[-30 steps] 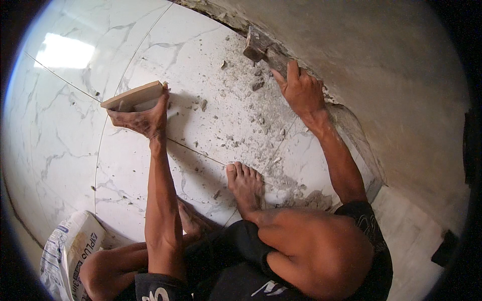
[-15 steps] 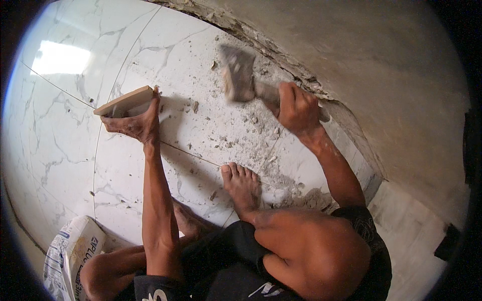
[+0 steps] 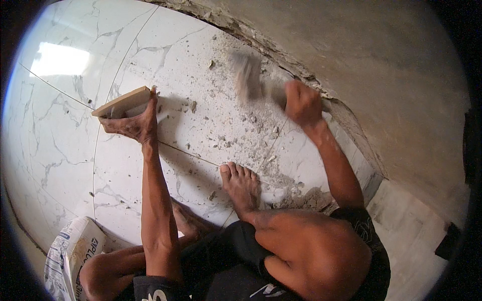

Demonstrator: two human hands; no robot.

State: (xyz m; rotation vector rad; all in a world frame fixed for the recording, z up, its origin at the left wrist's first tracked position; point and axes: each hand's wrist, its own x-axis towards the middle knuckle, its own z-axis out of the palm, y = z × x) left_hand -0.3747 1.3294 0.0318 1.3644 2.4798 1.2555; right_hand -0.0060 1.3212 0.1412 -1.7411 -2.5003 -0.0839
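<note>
We see lettering first on the white bag (image 3: 75,256) at near left: large dark print along one face and a small blue mark near its top. A pale printed design also shows on the black sleeve (image 3: 158,287) at the near edge.

At right, we find the right hand's (image 3: 304,105) fingers closed around the handle of a hammer (image 3: 248,80). Its blurred head is left of the fingers, above the rubble-strewn part of the tiled floor (image 3: 55,120) — whether it touches, we cannot tell. Grey rubble (image 3: 253,120) lies near it, and the broken base of the wall (image 3: 381,75) runs beyond.

At left, the left hand (image 3: 133,123) grips a flat, tan-edged slab (image 3: 123,102), its fingers spread along the near side. A bare foot (image 3: 242,185) rests between the hands, nearer us.
</note>
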